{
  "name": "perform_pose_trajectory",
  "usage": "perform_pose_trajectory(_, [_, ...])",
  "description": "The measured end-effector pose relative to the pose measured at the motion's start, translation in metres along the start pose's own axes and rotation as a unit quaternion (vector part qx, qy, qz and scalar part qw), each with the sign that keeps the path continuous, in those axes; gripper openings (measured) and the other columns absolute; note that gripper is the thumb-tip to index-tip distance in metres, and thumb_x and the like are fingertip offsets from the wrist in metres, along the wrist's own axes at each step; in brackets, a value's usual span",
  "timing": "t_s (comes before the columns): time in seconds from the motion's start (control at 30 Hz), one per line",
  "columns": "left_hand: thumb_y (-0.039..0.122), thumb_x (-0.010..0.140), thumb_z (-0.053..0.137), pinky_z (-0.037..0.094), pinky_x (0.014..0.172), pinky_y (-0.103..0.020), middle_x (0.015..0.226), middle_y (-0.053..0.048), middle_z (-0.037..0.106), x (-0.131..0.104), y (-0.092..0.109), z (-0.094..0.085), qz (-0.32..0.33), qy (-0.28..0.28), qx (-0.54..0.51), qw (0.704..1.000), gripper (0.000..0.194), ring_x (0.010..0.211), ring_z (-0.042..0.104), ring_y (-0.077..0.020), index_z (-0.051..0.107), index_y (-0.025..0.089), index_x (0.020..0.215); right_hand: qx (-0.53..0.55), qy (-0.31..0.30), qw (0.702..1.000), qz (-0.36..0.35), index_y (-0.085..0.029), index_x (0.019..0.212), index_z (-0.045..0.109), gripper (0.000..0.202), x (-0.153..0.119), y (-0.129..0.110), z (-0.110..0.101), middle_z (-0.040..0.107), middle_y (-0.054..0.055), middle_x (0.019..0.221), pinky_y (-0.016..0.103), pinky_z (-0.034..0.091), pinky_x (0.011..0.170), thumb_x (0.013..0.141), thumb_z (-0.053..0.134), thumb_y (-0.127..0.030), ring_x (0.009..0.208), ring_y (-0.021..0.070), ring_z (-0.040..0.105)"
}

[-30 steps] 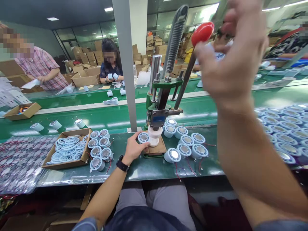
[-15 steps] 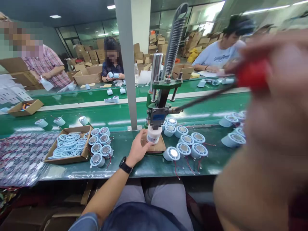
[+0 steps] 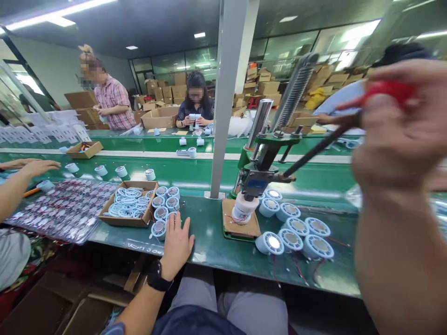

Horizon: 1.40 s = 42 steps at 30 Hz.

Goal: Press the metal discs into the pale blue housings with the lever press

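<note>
My right hand grips the red handle of the lever on a green bench press. Under the press's white ram, a pale blue round housing with thin red wires stands on a brown pad. My left hand, a black watch at its wrist, reaches palm down with fingers apart over the nearest of several pale blue housings on the left. Its fingertips overlap one housing; whether they touch it, I cannot tell. More housings with silver discs stand to the right of the press.
A cardboard box of pale blue rings stands left of the housings, beside a sheet of wired parts. A co-worker's hand is at far left. A grey post rises behind the press. Other people sit or stand across the green conveyor.
My left hand has left the housing under the press and moved left to the other housings, fingers spreading. My right hand stays on the lever handle. The view has swung left.
</note>
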<state>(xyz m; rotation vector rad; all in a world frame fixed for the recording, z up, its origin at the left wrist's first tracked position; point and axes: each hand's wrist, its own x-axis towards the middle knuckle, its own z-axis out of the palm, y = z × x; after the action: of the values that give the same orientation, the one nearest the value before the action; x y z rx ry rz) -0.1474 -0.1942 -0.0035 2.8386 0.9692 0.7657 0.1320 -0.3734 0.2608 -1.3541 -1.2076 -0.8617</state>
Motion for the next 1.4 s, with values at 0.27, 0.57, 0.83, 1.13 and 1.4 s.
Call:
perform_pose_trajectory(0.27, [0.014, 0.079, 0.063, 0.034, 0.115, -0.058, 0.154, -0.016, 0.038, 0.019, 0.029, 0.018, 0.067, -0.038, -0.217, 0.973, 0.062, 0.147, 0.030, -0.0342, 0.051, 0.021, 0.140, -0.010, 0.098, 0.983, 0.153, -0.011, 0.150, 0.026, 0.067, -0.147, 0.002, 0.071, 0.040, 0.021, 0.143, 0.050, 0.040, 0.112, 0.092, 0.054, -0.030, 0.134, 0.0289, 0.046])
perform_pose_trajectory(0.57, [0.020, 0.090, 0.053, 0.035, 0.118, -0.050, 0.149, -0.012, 0.047, 0.058, 0.036, 0.007, 0.047, -0.004, -0.295, 0.954, 0.047, 0.142, 0.039, -0.0259, 0.053, 0.021, 0.137, -0.105, -0.005, 0.935, 0.340, -0.011, 0.153, 0.023, 0.084, -0.259, 0.014, 0.135, 0.053, 0.020, 0.134, 0.037, 0.051, 0.095, 0.089, 0.058, -0.053, 0.115, 0.0263, 0.060])
perform_pose_trajectory(0.83, [0.027, 0.090, 0.051, 0.042, 0.113, -0.048, 0.138, -0.010, 0.058, 0.043, -0.008, 0.001, 0.012, 0.015, -0.261, 0.965, 0.035, 0.134, 0.050, -0.0260, 0.062, 0.021, 0.124, -0.187, -0.079, 0.961, 0.186, -0.017, 0.128, 0.055, 0.041, -0.303, -0.036, 0.068, 0.059, 0.013, 0.124, 0.055, 0.025, 0.116, 0.097, 0.053, -0.044, 0.118, 0.0264, 0.056])
perform_pose_trajectory(1.13, [0.013, 0.091, 0.035, 0.044, 0.107, -0.045, 0.125, -0.015, 0.064, 0.085, -0.128, -0.045, -0.063, 0.027, 0.002, 0.998, 0.041, 0.120, 0.057, -0.0269, 0.064, 0.011, 0.121, -0.261, -0.197, 0.945, 0.011, -0.017, 0.115, 0.064, 0.040, -0.324, -0.001, 0.009, 0.062, 0.013, 0.122, 0.062, 0.018, 0.115, 0.103, 0.037, -0.045, 0.120, 0.0322, 0.055])
perform_pose_trajectory(1.4, [0.013, 0.086, 0.047, 0.045, 0.104, -0.041, 0.122, -0.019, 0.068, 0.121, -0.201, -0.057, -0.065, -0.166, 0.107, 0.978, 0.039, 0.118, 0.061, -0.0314, 0.066, 0.008, 0.120, -0.324, -0.265, 0.908, -0.026, -0.017, 0.121, 0.066, 0.044, -0.309, 0.032, -0.004, 0.057, 0.012, 0.132, 0.059, 0.015, 0.117, 0.104, 0.030, -0.036, 0.127, 0.0294, 0.050])
